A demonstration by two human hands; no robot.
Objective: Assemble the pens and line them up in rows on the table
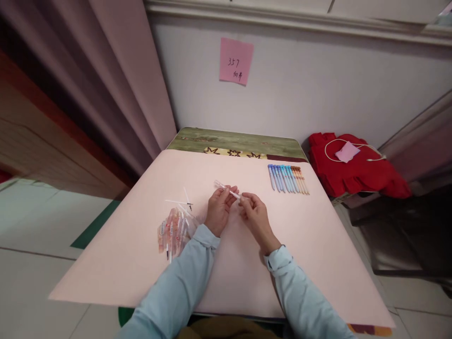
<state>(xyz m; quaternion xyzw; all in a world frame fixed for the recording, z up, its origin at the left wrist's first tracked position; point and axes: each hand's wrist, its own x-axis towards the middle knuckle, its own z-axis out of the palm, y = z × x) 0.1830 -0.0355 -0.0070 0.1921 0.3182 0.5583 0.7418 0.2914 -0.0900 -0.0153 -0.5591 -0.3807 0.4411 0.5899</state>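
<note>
My left hand [218, 211] is closed around the barrel of a pale, see-through pen [219, 184], held at a slant above the middle of the table. At the pen's lower right end, the fingertips of my right hand [257, 217] are pinched together on it. Whether a separate small part sits between those fingertips is too small to tell. To the left of my left hand lies a pile of clear and pinkish-orange pen parts [172, 230]. Thin white pen refills [175, 202] with dark tips are scattered just behind the pile.
Finished-looking pens [286, 179] in blue, turquoise and brown lie in a neat row at the back right. A pale pink sheet [141, 268] covers the table. Red cloth [346, 169] with a white cord is beyond the right edge. A pink note [236, 61] hangs on the wall.
</note>
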